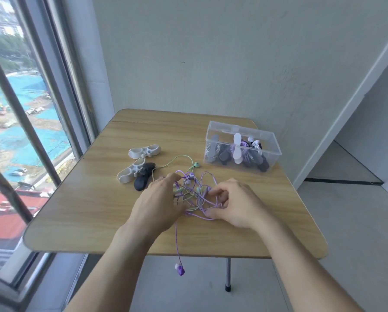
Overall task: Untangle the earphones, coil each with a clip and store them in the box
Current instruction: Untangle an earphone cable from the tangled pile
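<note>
Left hand (158, 200) and right hand (234, 202) pinching strands of tangled earphones (194, 194), spreading knot for sorting. Clips (139, 167) left of tangle; box (276, 143) beyond right, within reach.

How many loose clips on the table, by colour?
White clips: 2
Dark clips: 1
Total: 3, all outside the box, left of the earphone tangle.
</note>
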Available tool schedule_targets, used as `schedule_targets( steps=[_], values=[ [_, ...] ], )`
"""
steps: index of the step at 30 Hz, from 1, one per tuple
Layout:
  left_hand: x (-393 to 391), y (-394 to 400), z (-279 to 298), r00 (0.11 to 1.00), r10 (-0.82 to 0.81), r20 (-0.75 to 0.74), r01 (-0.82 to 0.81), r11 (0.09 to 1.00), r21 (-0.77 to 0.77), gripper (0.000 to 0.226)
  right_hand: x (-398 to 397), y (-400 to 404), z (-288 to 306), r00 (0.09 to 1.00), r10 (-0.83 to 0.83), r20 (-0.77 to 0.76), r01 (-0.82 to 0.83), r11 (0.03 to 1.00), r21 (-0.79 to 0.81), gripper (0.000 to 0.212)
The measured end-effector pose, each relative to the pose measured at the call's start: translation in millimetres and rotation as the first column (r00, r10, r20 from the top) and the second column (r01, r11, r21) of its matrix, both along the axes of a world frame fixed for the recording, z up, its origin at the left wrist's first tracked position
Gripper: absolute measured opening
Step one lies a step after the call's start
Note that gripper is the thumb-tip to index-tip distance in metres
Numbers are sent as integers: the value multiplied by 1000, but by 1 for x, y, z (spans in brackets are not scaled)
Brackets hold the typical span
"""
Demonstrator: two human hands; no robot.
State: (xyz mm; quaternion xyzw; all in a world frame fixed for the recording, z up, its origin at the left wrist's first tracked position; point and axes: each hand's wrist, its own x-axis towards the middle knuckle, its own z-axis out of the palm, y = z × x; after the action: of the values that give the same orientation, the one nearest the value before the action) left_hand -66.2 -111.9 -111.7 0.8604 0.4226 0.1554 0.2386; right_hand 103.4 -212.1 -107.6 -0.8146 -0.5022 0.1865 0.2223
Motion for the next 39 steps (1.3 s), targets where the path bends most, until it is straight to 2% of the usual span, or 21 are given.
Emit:
schedule_targets(
  steps=[4, 8, 10, 13, 15, 18, 20, 22, 25, 27, 31, 33, 35, 39],
  values=[
    [-4, 11, -1, 976, 148, 161, -155, 987, 33, 33, 7, -2, 4, 994, -89, -69, 89, 996, 0, 47],
    [-6, 21, 5, 879, 289, 380, -324, 946, 30, 13, 17, -4, 4, 984, -148, -97, 142, 988, -61, 50],
    [-6, 23, 8, 836, 340, 431, -386, 922, 23, 11, 20, -6, 4, 949, -165, -269, 152, 986, -69, 50],
    [-7, 25, 9, 776, 380, 504, -437, 900, -6, 11, 25, -11, 7, 823, -133, -552, 159, 987, -1, 43],
    [-6, 27, 10, 768, 397, 502, -447, 894, -23, 17, 28, -13, 9, 776, -89, -624, 163, 985, 63, 31],
    [-3, 21, 9, 820, 425, 384, -422, 901, -96, 32, 26, -11, 12, 797, -64, -601, 209, 962, 174, 7],
    [1, 10, 11, 827, 396, 399, -396, 914, -86, 38, 24, -8, 15, 810, -39, -585, 234, 936, 261, 8],
    [6, -4, 16, 831, 256, 494, -317, 947, 43, 43, 19, -6, 20, 764, 20, -645, 245, 916, 319, 10],
    [18, -23, 17, 869, -110, 482, -12, 970, 244, 46, 9, -5, 28, 666, 136, -733, 232, 897, 377, 9],
    [26, -32, 14, 871, -232, 433, 143, 963, 227, 45, 2, -5, 29, 668, 172, -724, 230, 878, 420, 10],
    [29, -24, 4, 884, -191, 427, 106, 971, 216, 19, -1, -2, 27, 742, 190, -643, 237, 822, 517, 14],
    [27, -16, 4, 891, -163, 424, 73, 973, 220, 14, 2, -2, 28, 755, 184, -629, 279, 778, 563, 13],
    [23, -10, 6, 894, -122, 430, 33, 977, 209, 19, 6, -3, 30, 723, 196, -662, 336, 739, 584, 14],
    [15, -2, 6, 920, -101, 378, 14, 974, 227, 36, 11, -5, 34, 589, 168, -790, 514, 677, 527, 16]
  ],
)
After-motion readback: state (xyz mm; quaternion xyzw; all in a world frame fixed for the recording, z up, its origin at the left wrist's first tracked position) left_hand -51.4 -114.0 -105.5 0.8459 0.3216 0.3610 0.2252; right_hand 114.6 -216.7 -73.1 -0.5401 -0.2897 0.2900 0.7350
